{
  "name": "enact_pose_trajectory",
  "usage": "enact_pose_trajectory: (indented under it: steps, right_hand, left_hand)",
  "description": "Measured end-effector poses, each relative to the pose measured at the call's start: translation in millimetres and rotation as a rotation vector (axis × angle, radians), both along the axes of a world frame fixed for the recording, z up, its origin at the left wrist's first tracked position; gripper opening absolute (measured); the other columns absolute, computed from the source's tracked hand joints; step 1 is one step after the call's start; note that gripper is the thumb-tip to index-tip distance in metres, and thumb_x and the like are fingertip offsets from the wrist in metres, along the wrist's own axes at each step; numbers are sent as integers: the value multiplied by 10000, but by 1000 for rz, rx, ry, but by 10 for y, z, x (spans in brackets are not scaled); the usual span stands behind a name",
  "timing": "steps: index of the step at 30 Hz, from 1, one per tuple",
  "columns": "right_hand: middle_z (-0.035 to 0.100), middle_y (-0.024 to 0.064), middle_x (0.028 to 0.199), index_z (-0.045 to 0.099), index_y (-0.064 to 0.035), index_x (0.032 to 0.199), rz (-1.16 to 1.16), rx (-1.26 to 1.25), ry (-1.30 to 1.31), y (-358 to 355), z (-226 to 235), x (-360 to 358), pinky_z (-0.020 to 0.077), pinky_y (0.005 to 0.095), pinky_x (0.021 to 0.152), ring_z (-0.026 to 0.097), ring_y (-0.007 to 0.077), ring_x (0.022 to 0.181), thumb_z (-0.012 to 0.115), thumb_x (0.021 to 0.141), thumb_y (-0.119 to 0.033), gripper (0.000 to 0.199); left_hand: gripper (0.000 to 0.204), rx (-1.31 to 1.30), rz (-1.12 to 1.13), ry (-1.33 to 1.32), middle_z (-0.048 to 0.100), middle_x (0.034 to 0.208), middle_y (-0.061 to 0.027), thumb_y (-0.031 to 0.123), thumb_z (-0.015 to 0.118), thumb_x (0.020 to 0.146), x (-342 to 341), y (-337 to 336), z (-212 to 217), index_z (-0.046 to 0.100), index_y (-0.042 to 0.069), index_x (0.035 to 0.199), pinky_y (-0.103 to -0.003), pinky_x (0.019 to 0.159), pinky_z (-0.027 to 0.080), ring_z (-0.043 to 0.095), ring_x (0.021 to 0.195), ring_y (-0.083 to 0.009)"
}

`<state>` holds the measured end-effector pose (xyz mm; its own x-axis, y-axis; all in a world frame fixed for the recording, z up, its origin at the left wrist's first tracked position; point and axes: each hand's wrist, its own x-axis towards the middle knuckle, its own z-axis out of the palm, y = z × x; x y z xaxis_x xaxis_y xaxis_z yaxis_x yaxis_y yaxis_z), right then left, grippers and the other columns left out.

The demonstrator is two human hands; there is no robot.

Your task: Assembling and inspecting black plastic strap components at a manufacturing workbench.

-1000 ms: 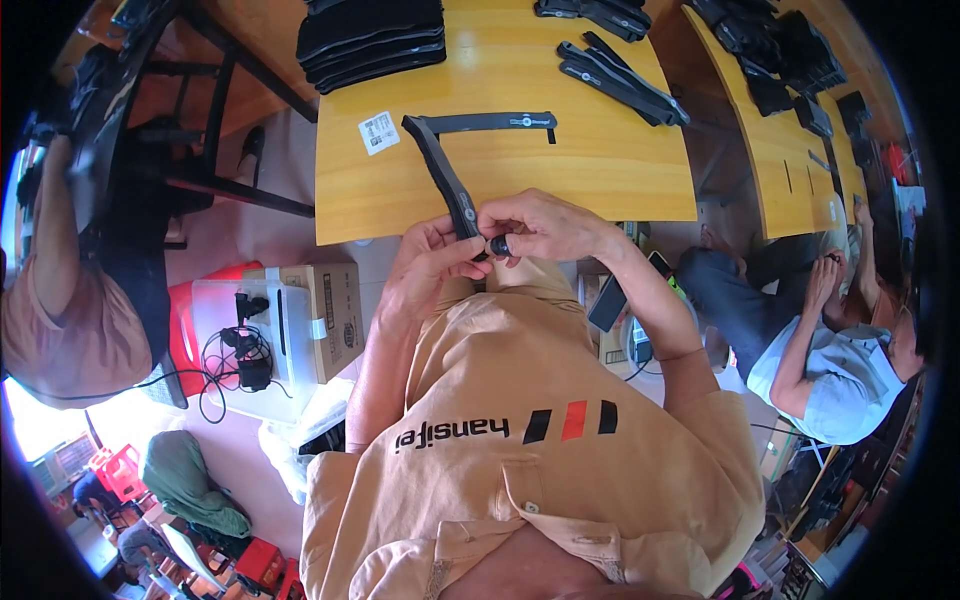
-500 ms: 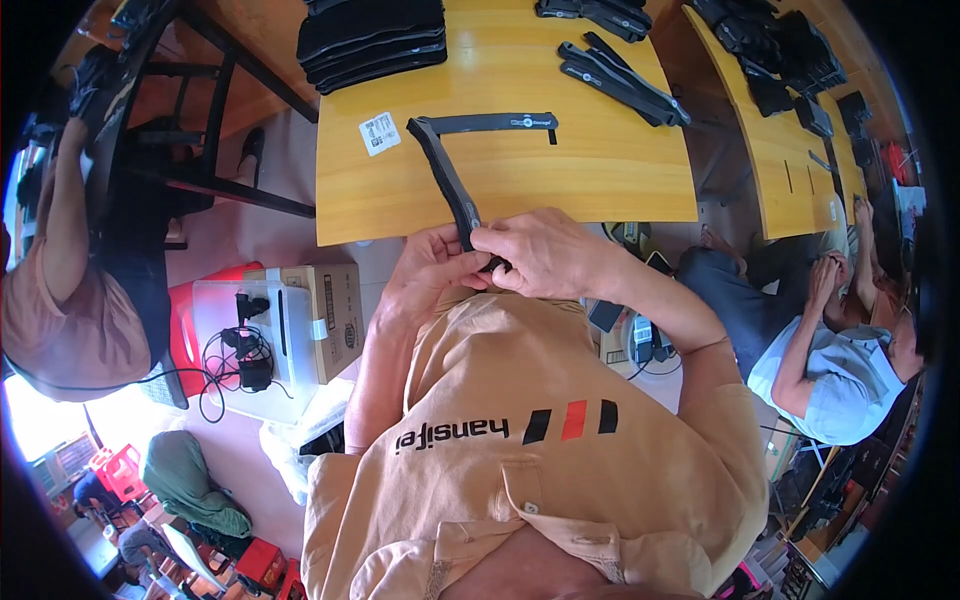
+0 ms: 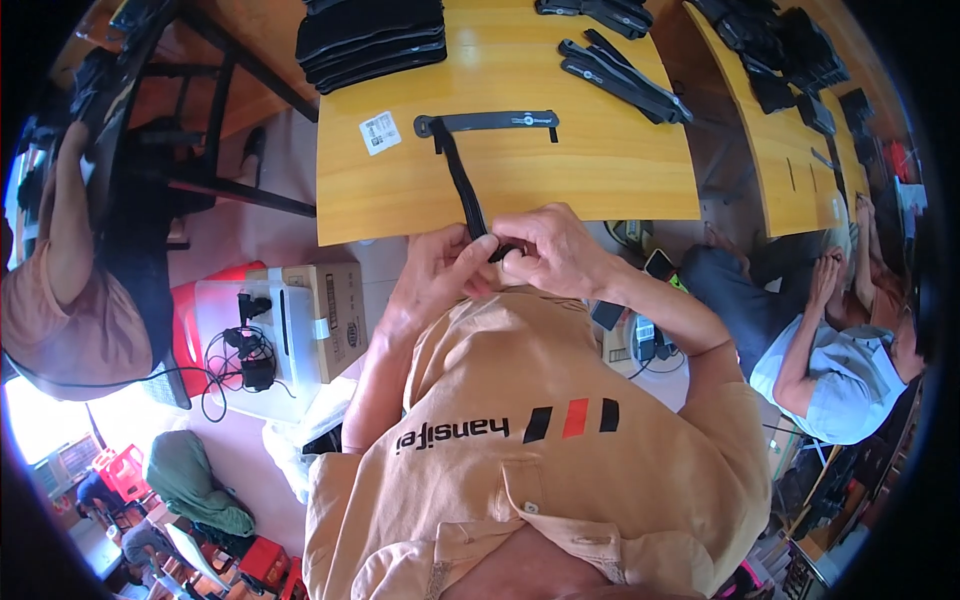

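A narrow black strap [image 3: 462, 185] runs from my hands up onto the yellow wooden table, its far end lying against another strap. My left hand [image 3: 438, 268] pinches the near end between thumb and fingers. Close beside it, my right hand [image 3: 562, 252] grips the same end, which is folded or curled there; the fingers hide its tip. Both hands are just off the table's front edge. Flat on the table lies a dark grey strap [image 3: 480, 122] with a pale printed mark, beside short black lines on the wood.
A stack of black folded fabric pieces [image 3: 370, 45] stands at the table's far left. More straps [image 3: 625, 80] lie at the far right. A white label [image 3: 379, 133] is near the left edge. Co-workers sit at both sides; a cardboard box [image 3: 340, 315] stands on the left.
The held strap has turned over, now showing a darker ribbed side. Its far end has slid slightly right, uncovering the left end of the flat strap. My right hand has shifted a little.
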<state>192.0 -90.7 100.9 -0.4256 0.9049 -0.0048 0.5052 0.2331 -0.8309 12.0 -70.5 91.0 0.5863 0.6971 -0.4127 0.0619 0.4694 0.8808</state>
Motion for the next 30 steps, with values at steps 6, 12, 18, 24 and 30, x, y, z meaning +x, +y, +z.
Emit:
enact_pose_trajectory:
  steps: [6, 12, 18, 24, 30]
  right_hand:
    - [546, 99, 565, 550, -3, 697, -71, -89, 97, -66, -35, -60, 385, 298, 481, 505, 183, 480, 542, 719, -96, 96]
    - [500, 1, 541, 523, -5, 659, -59, -423, 490, -75, -150, -44, 345, 227, 456, 469, 40, 512, 496, 726, -59, 90]
    - [479, -5, 530, 498, -5, 664, -25, -408, 577, -78, -52, -18, 337, 216, 445, 464, 45, 497, 484, 732, -51, 83]
    - [456, 12, 524, 489, -4, 695, -12, -395, 605, -73, 16, 23, 333, 242, 443, 454, 66, 490, 487, 722, -22, 33]
    - [425, 107, 531, 494, 2, 740, 33, -35, 225, -59, 146, 57, 329, 318, 463, 445, 173, 466, 549, 711, -40, 75]
  left_hand:
    - [291, 265, -57, 334, 553, 576, -38, 236, 585, 865, -89, -85, 83, 600, -17, 721, -191, 441, 409, 517, 489, -73]
    - [266, 59, -16, 125, 576, 559, -49, 213, 570, 859, -82, -106, 117, 599, -7, 712, -168, 423, 386, 525, 456, -68]
    - [229, -50, 67, -69, 567, 526, -54, 147, 571, 827, -38, -130, 138, 601, -5, 659, -172, 391, 364, 493, 403, -73]
    - [244, -33, 173, -106, 512, 478, -24, 145, 562, 817, 22, -165, 125, 580, 14, 613, -165, 351, 284, 406, 355, -47]
    - [205, 78, 84, -33, 528, 539, 0, 134, 566, 827, -35, -112, 149, 591, 17, 660, -164, 380, 285, 434, 433, -22]
